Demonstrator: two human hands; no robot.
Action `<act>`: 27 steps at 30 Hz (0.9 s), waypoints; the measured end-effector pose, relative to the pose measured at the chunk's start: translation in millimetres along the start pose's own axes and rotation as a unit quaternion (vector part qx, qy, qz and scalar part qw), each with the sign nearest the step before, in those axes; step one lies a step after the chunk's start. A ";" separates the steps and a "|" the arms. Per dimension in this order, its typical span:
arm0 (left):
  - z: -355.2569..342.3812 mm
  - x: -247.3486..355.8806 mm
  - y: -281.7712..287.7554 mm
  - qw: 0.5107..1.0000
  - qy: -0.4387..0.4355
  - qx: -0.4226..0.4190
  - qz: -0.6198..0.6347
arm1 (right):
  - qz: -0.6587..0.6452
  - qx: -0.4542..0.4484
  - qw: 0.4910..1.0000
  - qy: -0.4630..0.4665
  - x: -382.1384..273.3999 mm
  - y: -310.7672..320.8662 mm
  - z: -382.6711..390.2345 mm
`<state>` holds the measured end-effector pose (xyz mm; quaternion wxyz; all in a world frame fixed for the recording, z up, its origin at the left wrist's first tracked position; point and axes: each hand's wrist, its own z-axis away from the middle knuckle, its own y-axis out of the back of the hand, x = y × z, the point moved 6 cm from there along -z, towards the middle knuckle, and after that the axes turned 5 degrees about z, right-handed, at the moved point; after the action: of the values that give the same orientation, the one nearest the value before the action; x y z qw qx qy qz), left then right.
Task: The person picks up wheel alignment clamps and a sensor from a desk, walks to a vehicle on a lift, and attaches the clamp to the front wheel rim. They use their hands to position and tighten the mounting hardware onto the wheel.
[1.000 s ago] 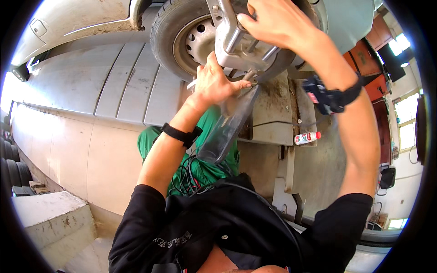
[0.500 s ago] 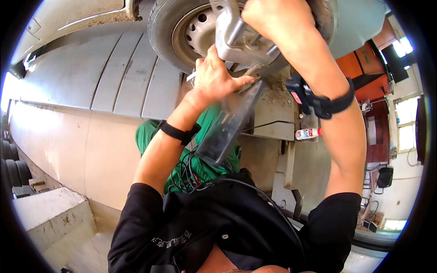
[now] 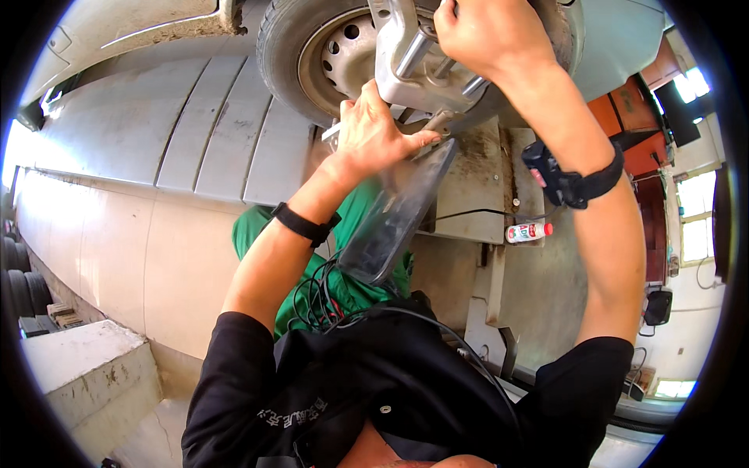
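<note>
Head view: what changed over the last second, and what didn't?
The right hand slid up toward the top edge, staying on the silver metal clamp bracket at the grey steel wheel. The whole view drifted upward a little. The left hand kept pressing at the bracket's lower edge, above the clear plastic sleeve. Nothing was taken or let go.

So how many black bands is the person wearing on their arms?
2. One plain black wristband sits on the left wrist, below the left hand. One black strap with a small device wraps the right wrist, below the right hand.
</note>
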<state>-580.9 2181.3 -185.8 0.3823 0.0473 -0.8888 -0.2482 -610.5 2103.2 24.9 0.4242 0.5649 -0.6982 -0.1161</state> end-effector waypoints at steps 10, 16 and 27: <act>-4.2 0.5 -1.7 1.000 0.001 0.018 0.023 | -0.157 -0.061 0.970 0.177 15.9 14.1 -4.2; 1.4 -0.8 -8.2 1.000 -0.005 0.011 -0.025 | -0.169 0.048 0.977 0.119 16.2 -12.0 6.2; -6.0 -2.8 -7.8 0.998 0.006 -0.045 -0.041 | -0.027 -0.090 0.989 -0.113 8.0 -18.6 -2.6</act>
<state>-575.5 2172.8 -187.8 0.3792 0.0681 -0.8716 -0.3031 -595.8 2090.6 18.2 0.3889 0.5261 -0.7127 -0.2530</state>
